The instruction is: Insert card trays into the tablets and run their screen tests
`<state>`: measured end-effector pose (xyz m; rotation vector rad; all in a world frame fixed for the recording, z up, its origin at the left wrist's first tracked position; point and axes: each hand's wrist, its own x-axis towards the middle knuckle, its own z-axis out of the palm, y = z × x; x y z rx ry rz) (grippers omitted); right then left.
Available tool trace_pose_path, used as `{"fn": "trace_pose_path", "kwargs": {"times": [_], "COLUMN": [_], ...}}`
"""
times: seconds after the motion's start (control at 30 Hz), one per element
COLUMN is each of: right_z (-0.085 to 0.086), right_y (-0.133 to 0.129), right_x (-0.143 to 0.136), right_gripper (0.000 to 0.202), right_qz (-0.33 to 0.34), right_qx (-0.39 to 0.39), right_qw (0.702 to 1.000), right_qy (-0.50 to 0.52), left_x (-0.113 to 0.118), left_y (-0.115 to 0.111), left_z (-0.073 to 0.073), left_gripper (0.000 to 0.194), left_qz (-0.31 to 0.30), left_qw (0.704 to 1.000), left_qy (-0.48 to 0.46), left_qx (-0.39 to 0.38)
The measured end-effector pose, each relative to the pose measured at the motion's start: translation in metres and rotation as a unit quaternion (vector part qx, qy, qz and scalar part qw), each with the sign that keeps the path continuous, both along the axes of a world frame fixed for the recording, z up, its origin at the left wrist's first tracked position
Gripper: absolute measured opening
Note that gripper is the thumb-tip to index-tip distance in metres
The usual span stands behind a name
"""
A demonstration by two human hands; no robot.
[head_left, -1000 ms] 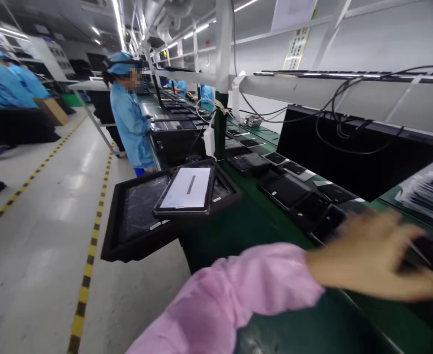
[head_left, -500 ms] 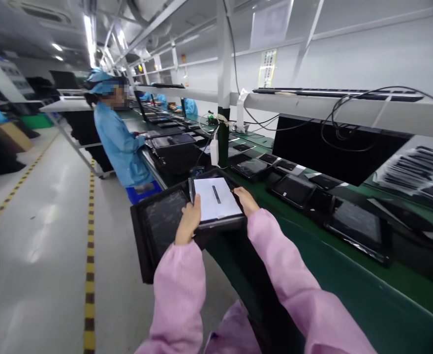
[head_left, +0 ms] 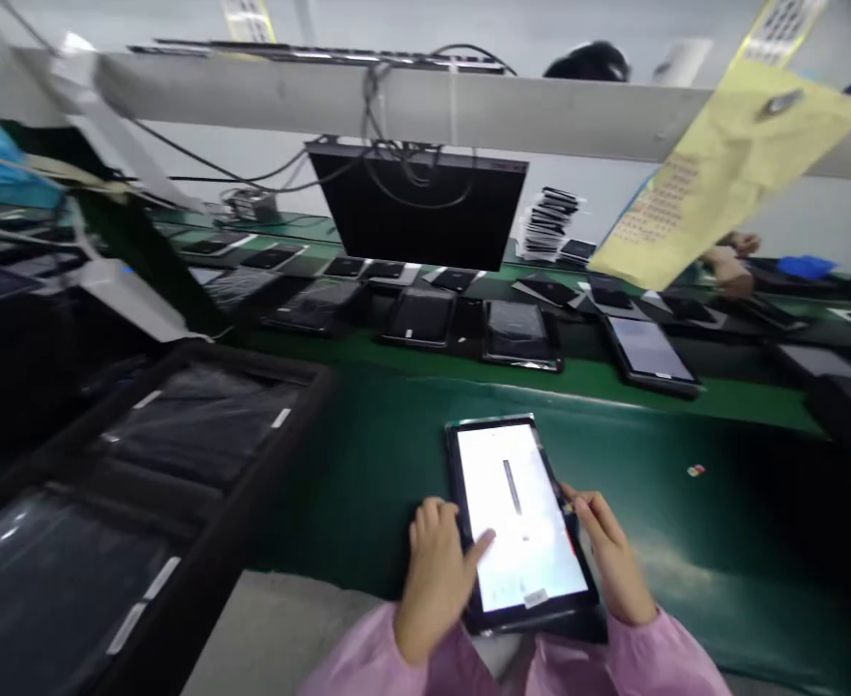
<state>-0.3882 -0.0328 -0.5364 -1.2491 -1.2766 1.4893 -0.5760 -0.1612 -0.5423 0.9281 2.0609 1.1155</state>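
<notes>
A tablet (head_left: 519, 522) with a lit white screen and a dark bar on it lies tilted over the near edge of the green bench. My left hand (head_left: 436, 570) grips its left side, thumb over the screen and fingers along the edge. At the tablet's right edge is my right hand (head_left: 610, 556), thumb and forefinger pinched together. Something small shows at those fingertips, too blurred to name. A tiny red and white piece (head_left: 696, 471) lies on the bench to the right.
Black trays with plastic-wrapped tablets (head_left: 208, 416) stand at the left. Along the back lie several tablets (head_left: 422, 314) in a row. A monitor (head_left: 425, 208) and loose cables hang below the shelf beam (head_left: 309, 97). A yellow paper (head_left: 716, 184) hangs at the right, near another person's hand (head_left: 734, 271).
My view has swung right, from the aisle to the bench. The tablet has moved with my hands away from the black trays to over the green bench, and its screen faces me more fully.
</notes>
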Motion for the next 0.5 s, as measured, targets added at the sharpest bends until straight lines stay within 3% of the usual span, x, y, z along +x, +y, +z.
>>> {"fn": "trace_pose_path", "kwargs": {"times": [0.13,0.23,0.37,0.43,0.5], "right_z": [-0.005,-0.013,-0.017,-0.007,0.011], "right_y": [0.031,0.042,0.034,0.028,0.025], "right_x": [-0.013,-0.029,-0.020,-0.006,0.009], "right_gripper": [0.046,0.045,0.041,0.039,0.035], "right_qz": [-0.007,0.030,0.047,0.040,0.033], "right_qx": [0.006,-0.010,-0.034,-0.054,-0.053], "right_qw": [0.999,0.998,0.993,0.990,0.987], "right_qy": [0.033,0.063,0.103,0.122,0.146], "left_x": [-0.025,-0.023,0.000,0.013,0.024], "left_y": [0.055,0.083,0.084,0.081,0.081], "left_z": [-0.009,-0.017,-0.024,-0.019,-0.006], "left_gripper": [0.072,0.065,0.063,0.063,0.062], "left_qz": [0.089,0.114,0.139,0.136,0.120], "left_qw": [0.989,0.978,0.961,0.955,0.948], "left_qy": [-0.072,-0.124,-0.171,-0.185,-0.191], "left_qx": [0.090,0.124,0.166,0.187,0.222]}}
